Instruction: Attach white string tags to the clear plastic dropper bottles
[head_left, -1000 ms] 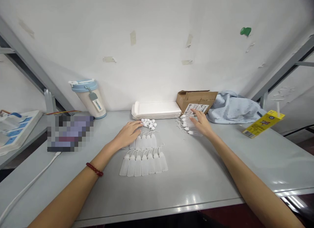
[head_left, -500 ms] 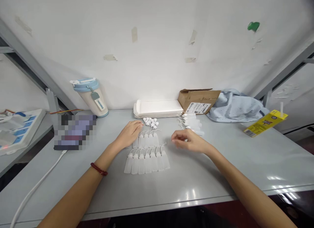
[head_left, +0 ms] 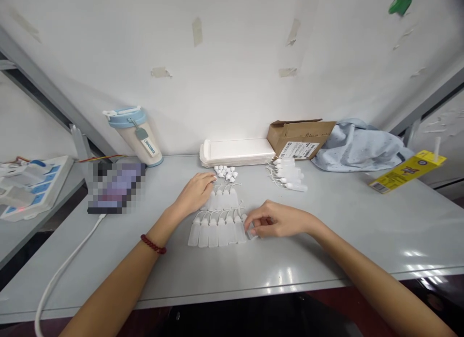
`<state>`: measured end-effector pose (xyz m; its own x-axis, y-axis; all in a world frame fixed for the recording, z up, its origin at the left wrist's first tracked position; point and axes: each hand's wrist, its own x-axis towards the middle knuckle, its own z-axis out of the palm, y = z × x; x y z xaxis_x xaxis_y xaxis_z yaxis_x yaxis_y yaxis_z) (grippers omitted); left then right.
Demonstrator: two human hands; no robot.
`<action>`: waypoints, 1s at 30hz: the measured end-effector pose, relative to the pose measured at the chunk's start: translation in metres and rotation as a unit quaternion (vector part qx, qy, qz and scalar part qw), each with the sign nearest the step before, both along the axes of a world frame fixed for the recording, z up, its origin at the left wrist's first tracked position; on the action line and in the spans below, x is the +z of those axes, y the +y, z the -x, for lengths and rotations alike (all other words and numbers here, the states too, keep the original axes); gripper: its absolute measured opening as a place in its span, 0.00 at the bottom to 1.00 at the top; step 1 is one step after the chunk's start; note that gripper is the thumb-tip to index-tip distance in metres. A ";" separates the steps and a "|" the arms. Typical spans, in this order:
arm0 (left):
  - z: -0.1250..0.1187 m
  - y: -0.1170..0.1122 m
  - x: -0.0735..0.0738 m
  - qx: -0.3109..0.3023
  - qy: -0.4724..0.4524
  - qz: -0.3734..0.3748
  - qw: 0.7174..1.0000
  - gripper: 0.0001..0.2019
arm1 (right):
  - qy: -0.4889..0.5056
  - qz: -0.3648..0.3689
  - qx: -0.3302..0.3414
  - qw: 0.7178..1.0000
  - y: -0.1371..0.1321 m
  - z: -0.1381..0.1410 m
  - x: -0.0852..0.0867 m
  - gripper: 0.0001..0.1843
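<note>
Flat translucent plastic bottles with thin straps at their necks lie in two rows, a front row [head_left: 217,232] and a back row [head_left: 224,200]. My right hand [head_left: 277,220] has its fingertips closed on the bottle at the right end of the front row [head_left: 251,232], which they partly cover. Behind the rows is a small pile of white caps [head_left: 225,172]. At the pile's left edge, my left hand [head_left: 195,194] has its fingers together, a small white cap [head_left: 214,178] showing at the tips. Several bottles with white caps [head_left: 289,173] lie further back on the right.
Along the wall stand a stack of white trays [head_left: 237,151], an open cardboard box [head_left: 302,138] and a light blue cloth [head_left: 358,146]. A yellow drink carton [head_left: 408,172] is at right. On the left are a tumbler [head_left: 136,136], a phone [head_left: 118,188] with a white cable and a power strip [head_left: 34,187].
My right hand has moved down and closed on the front row's right-end bottle. My left hand remains by the caps. The camera view has shifted slightly.
</note>
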<state>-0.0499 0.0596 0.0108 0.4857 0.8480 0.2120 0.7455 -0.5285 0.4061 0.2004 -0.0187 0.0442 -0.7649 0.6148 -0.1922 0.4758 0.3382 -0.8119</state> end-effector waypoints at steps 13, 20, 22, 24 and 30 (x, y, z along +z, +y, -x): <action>-0.003 -0.002 0.003 -0.003 0.031 -0.011 0.999 0.20 | -0.034 0.014 -0.009 0.999 0.000 0.002 0.004 0.14; -0.002 -0.001 0.006 0.029 0.018 -0.044 0.998 0.19 | -0.040 0.000 -0.007 0.999 -0.001 0.002 0.004 0.13; -0.003 -0.002 0.006 0.032 0.009 -0.049 0.998 0.19 | -0.044 -0.005 -0.009 0.999 -0.001 0.002 0.003 0.13; -0.004 -0.003 0.007 0.020 0.007 -0.047 0.999 0.19 | -0.046 -0.006 -0.013 0.999 -0.002 0.002 0.003 0.13; -0.009 -0.007 0.007 -0.016 0.028 -0.008 0.999 0.20 | -0.047 -0.002 -0.020 0.999 -0.002 0.003 0.002 0.13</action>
